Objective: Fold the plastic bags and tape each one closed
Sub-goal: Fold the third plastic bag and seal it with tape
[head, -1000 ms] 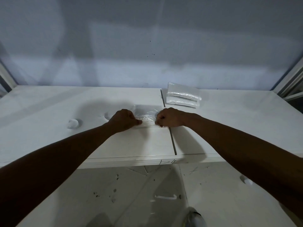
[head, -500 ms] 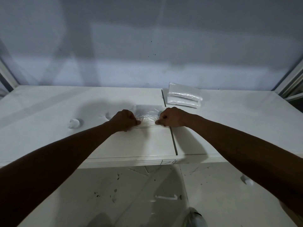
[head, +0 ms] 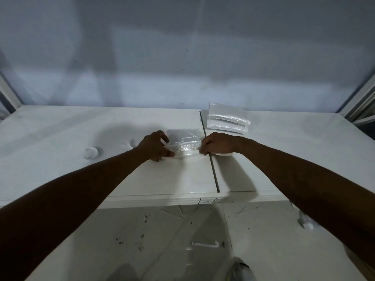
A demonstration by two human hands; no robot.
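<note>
Two hands worked one plastic bag [head: 185, 143] lying between them: left hand [head: 155, 146] and right hand [head: 218, 146] pinched opposite ends. We judged the slick fold could spring open should either pinch slacken.

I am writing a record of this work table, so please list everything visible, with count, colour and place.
plastic bag: one, clear, on the table between the hands, partly folded
folded bags: small stack, count unclear, clear, far on the table, right of its seam
ring, perhaps tape: one, whitish, on the table left of the hands
table: one, white, two panels
wall: one, grey, behind the table
floor: white, stained, below the table edge
left hand: one, pinches the bag's left end
right hand: one, grips the bag's right end
</note>
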